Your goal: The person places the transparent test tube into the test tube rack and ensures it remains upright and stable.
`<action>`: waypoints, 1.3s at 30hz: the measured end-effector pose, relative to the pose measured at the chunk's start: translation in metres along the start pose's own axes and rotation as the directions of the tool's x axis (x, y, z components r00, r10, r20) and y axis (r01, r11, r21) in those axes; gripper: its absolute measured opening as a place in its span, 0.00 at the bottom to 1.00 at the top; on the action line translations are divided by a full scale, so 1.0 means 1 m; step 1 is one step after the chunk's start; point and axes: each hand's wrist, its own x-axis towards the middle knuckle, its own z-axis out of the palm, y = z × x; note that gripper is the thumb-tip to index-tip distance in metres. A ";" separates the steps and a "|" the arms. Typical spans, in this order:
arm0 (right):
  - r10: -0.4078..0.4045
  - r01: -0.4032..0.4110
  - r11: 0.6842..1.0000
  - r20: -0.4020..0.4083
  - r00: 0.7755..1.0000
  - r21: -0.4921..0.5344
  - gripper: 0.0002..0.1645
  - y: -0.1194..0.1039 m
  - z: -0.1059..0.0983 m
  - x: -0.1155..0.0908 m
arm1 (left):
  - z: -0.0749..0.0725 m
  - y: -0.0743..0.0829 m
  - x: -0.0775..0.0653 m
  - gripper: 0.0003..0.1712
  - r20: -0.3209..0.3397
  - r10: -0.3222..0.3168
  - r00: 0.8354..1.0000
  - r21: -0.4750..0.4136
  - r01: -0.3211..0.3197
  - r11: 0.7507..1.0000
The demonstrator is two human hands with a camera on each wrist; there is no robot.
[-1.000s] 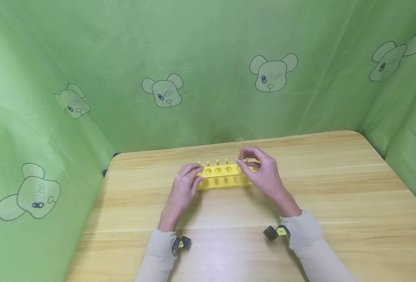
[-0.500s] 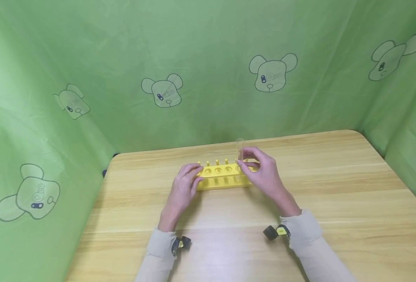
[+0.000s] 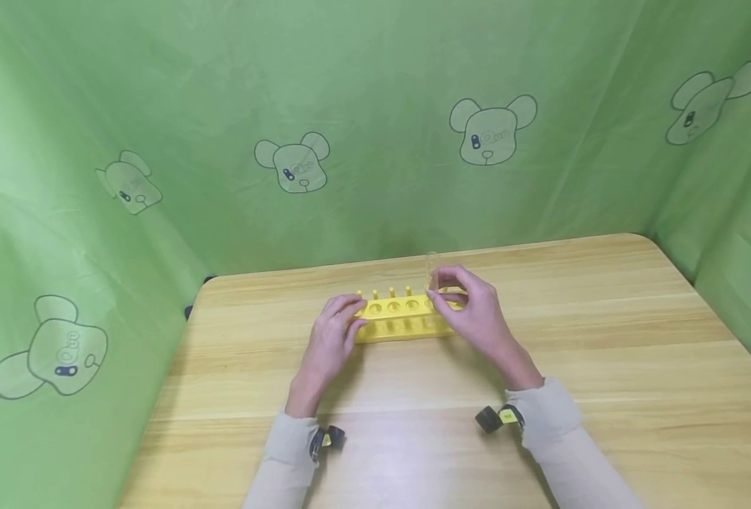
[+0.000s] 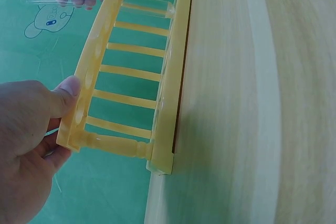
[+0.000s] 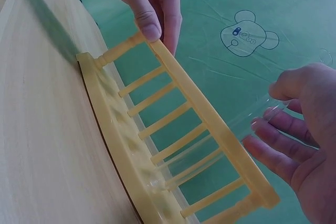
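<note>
A yellow test tube rack (image 3: 403,312) stands on the table, with a row of round holes along its upper bar and pegs behind. My left hand (image 3: 328,338) grips the rack's left end, thumb on the near side of the upper bar. At the right part of the rack, my right hand (image 3: 480,315) pinches a clear test tube (image 3: 432,261) between thumb and fingers. The tube stands upright through a hole; in the left wrist view its lower part (image 4: 147,7) shows between the bars, its rounded end at the base. The fingers partly hide the rack's right end.
The wooden table (image 3: 400,424) extends around the rack on all sides. Behind it and to both sides hangs a green curtain (image 3: 375,85) printed with bear heads. Each wrist wears a small black camera on a strap.
The test tube has sunk very slightly in the rack, with the right hand still pinching it. My left hand and the rack have stayed in place.
</note>
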 end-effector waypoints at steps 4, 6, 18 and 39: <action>-0.006 0.006 1.000 0.010 1.000 0.025 0.19 -0.008 0.000 0.000 | 0.000 0.001 0.000 0.19 0.009 -0.010 1.000 -0.006 0.010 1.000; -0.009 0.009 1.000 0.011 1.000 0.027 0.19 -0.018 -0.001 0.001 | -0.001 0.001 0.000 0.19 0.005 -0.008 1.000 -0.006 0.008 1.000; 0.010 -0.009 1.000 0.007 1.000 -0.008 0.18 -0.031 0.000 0.001 | -0.001 0.001 0.000 0.19 -0.018 0.012 1.000 -0.001 -0.012 1.000; 0.055 -0.055 0.998 0.023 0.998 0.016 0.18 0.006 -0.003 -0.002 | 0.000 0.001 0.000 0.19 -0.010 0.012 1.000 -0.001 -0.012 1.000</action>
